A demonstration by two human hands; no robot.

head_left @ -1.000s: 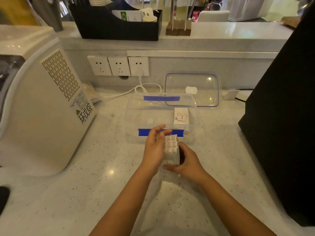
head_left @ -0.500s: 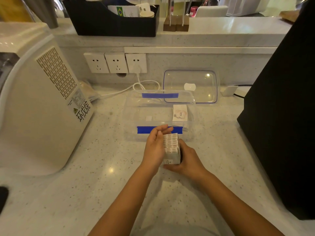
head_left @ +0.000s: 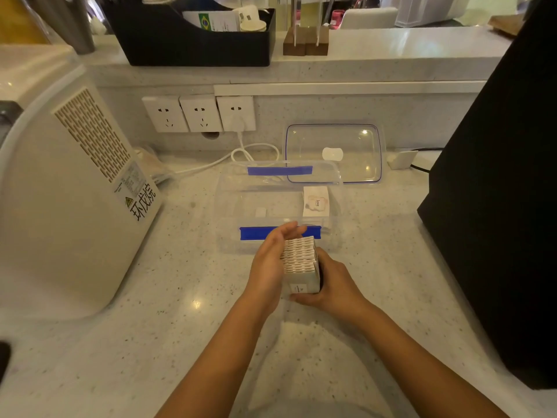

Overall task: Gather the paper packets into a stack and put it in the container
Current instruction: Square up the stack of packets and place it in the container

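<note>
Counter pale, speckled. Clear container lidless, directly beyond hands, near rim just past fingertips; one packet already inside at right. Stack on edge, just short of container, long axis pointing toward it. Left hand flat against stack's left face. Right hand wrapped round right side, grasping. Next move, likely: short forward lift over rim.

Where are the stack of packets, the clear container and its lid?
stack of packets (head_left: 299, 255), head view, on the packets' top edges.
clear container (head_left: 278, 170), head view, on the far rim's blue tape.
lid (head_left: 355, 140), head view, on its clear panel.
</note>
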